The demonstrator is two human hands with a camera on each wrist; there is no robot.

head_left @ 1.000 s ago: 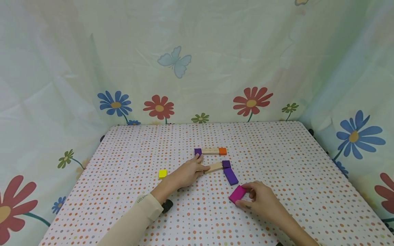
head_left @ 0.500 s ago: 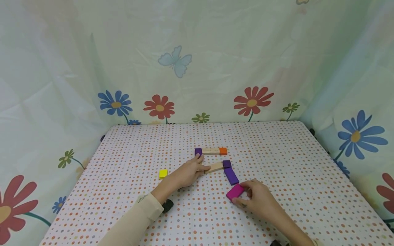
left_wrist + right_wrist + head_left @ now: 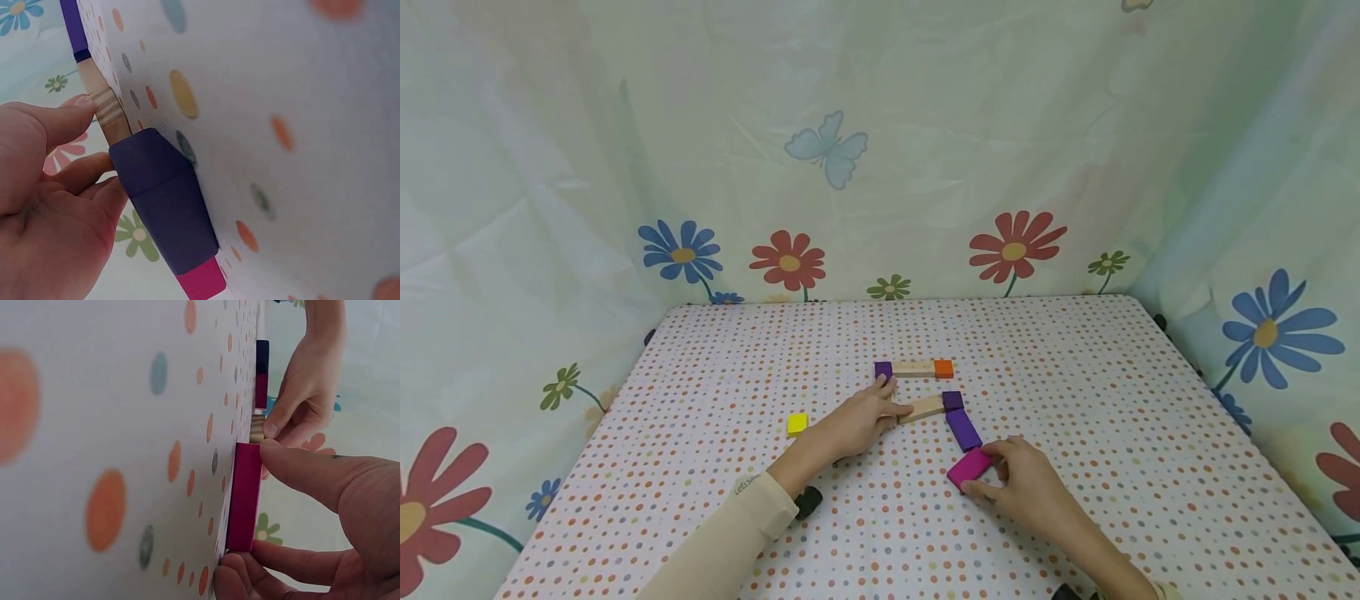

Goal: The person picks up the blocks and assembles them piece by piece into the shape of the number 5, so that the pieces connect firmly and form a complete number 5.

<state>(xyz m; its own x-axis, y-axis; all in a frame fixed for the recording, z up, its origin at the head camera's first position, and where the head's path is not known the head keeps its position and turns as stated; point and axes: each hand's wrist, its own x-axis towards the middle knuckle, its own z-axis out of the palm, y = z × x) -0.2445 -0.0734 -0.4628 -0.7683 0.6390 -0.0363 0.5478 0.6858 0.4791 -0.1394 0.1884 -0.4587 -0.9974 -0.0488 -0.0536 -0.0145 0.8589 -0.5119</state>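
Dotted table (image 3: 1060, 375): four o'clock from left hand (image 3: 856, 421), grip unclear to us, right hand (image 3: 1028, 482) pinches pink block (image 3: 967, 468), likely light, stiff, at ends.

Surface (image 3: 1075, 350) had room right of the orange block (image 3: 943, 369) and behind the rear plank (image 3: 913, 368) up to the curtain (image 3: 925, 167). The slot between rear plank and slanted plank (image 3: 922, 408) was narrow, enterable from the right, plugged at left by the left grip (image 3: 865, 417). Near side, a lane ran between left forearm (image 3: 805, 462) and right forearm (image 3: 1097, 546); magenta block (image 3: 968, 469), purple block (image 3: 963, 430) and right grip (image 3: 1026, 479) walled its right.
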